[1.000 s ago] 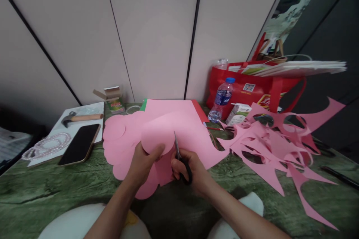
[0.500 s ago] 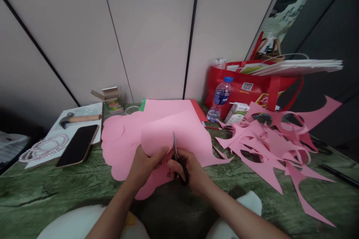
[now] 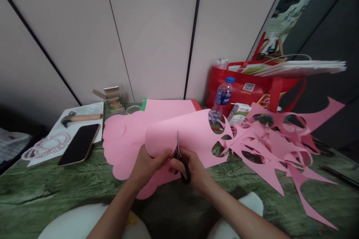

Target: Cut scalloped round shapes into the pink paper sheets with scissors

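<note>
My right hand point(image 3: 186, 164) is closed around the black handles of a pair of scissors point(image 3: 183, 168), whose blades point away from me and meet the pink paper sheet point(image 3: 193, 127). My left hand point(image 3: 153, 162) pinches the rounded left part of that sheet between thumb and fingers, close to the blades. Several round holes and curved edges mark the sheet's right end. Under and left of my left hand lie overlapping pink paper circles point(image 3: 119, 130) on the table. Behind the sheet is a stack of coloured paper point(image 3: 168, 105), pink on top with green and red edges showing.
Pink paper offcuts point(image 3: 263, 145) pile up on the right. A red bag point(image 3: 252, 89), a water bottle point(image 3: 223, 95) and a small carton point(image 3: 239, 114) stand behind them. On the left lie a phone point(image 3: 80, 145), a hammer point(image 3: 81, 117) and beads point(image 3: 47, 145), near a small open box point(image 3: 113, 101).
The pink sheet has turned in my hands, its right end swinging up and showing more cut-out holes. Both hands and the scissors stay almost in place, shifted slightly right in view.
</note>
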A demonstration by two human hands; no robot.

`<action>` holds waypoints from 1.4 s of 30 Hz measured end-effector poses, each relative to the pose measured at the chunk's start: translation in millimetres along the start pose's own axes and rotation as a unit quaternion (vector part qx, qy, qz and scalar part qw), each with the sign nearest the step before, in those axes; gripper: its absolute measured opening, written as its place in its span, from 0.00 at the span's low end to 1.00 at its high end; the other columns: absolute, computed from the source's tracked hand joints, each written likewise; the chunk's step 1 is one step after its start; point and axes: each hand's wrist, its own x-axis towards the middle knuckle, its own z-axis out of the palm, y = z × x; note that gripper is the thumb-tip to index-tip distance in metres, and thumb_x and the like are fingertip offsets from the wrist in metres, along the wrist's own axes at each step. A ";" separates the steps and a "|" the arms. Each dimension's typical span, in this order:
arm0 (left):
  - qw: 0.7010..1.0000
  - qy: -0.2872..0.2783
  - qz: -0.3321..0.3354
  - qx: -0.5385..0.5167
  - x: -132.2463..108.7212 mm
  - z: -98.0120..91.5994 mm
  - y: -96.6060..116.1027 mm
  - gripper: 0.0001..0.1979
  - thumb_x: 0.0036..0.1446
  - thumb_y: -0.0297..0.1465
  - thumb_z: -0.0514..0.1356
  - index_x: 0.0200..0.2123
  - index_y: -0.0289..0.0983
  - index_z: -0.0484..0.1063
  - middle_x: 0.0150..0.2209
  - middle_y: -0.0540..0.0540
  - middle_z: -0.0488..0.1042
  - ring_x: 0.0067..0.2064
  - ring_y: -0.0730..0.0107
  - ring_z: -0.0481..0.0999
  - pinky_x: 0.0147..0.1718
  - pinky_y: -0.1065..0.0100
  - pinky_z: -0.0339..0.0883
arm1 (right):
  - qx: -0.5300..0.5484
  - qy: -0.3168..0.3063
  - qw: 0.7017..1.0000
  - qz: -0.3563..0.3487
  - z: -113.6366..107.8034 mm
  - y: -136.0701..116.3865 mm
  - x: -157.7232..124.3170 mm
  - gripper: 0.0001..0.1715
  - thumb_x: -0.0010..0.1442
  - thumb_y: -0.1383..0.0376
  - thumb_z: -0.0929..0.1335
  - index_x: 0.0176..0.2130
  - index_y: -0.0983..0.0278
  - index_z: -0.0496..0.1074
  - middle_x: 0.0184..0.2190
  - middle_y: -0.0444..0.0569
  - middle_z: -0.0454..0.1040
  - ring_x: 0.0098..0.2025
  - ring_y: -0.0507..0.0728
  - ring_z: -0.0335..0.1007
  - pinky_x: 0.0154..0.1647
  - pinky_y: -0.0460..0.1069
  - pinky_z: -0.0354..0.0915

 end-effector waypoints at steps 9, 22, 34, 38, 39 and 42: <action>1.000 0.019 0.000 -0.019 0.6 -0.5 1.2 0.14 0.46 0.36 0.61 0.16 0.35 0.64 0.13 0.54 0.63 0.17 0.76 0.60 0.16 0.73 0.54 | 0.026 0.001 1.000 0.001 -0.9 7.2 1.0 0.14 0.49 0.57 0.71 0.27 0.64 0.67 0.18 0.39 0.63 0.20 0.49 0.59 0.27 0.48 0.60; 0.999 0.037 0.011 -0.016 1.3 -2.3 0.0 0.11 0.47 0.35 0.61 0.20 0.35 0.65 0.14 0.54 0.64 0.18 0.76 0.61 0.17 0.72 0.55 | 0.037 0.001 0.999 -0.002 0.4 5.9 0.0 0.13 0.50 0.59 0.70 0.24 0.65 0.65 0.17 0.38 0.62 0.19 0.48 0.58 0.26 0.47 0.61; 0.998 0.043 0.017 -0.048 3.4 -1.8 -6.9 0.10 0.46 0.34 0.62 0.24 0.35 0.64 0.14 0.57 0.63 0.18 0.77 0.60 0.17 0.73 0.55 | 0.036 0.014 0.999 0.004 -1.6 15.4 1.7 0.12 0.49 0.61 0.69 0.24 0.64 0.64 0.15 0.37 0.62 0.17 0.47 0.57 0.24 0.46 0.63; 0.995 0.043 0.010 -0.086 4.2 -1.0 -4.9 0.11 0.46 0.33 0.63 0.23 0.35 0.63 0.13 0.57 0.62 0.17 0.79 0.59 0.16 0.74 0.53 | 0.042 0.019 0.999 0.012 0.2 11.9 1.0 0.12 0.49 0.61 0.69 0.24 0.65 0.64 0.15 0.36 0.61 0.17 0.46 0.57 0.23 0.46 0.63; 0.995 0.044 0.010 -0.093 4.6 -0.9 -4.7 0.11 0.46 0.33 0.63 0.23 0.36 0.63 0.13 0.58 0.62 0.17 0.79 0.58 0.16 0.74 0.53 | 0.044 0.019 0.999 0.014 0.6 11.4 1.0 0.12 0.49 0.61 0.69 0.24 0.65 0.64 0.15 0.36 0.61 0.17 0.46 0.57 0.23 0.46 0.63; 0.993 0.046 0.014 -0.104 5.6 -0.7 -5.8 0.11 0.46 0.33 0.63 0.23 0.35 0.63 0.13 0.58 0.62 0.17 0.79 0.58 0.15 0.74 0.52 | 0.050 0.018 0.998 0.015 1.0 11.8 1.5 0.12 0.49 0.62 0.70 0.24 0.65 0.64 0.15 0.36 0.61 0.16 0.46 0.56 0.23 0.46 0.64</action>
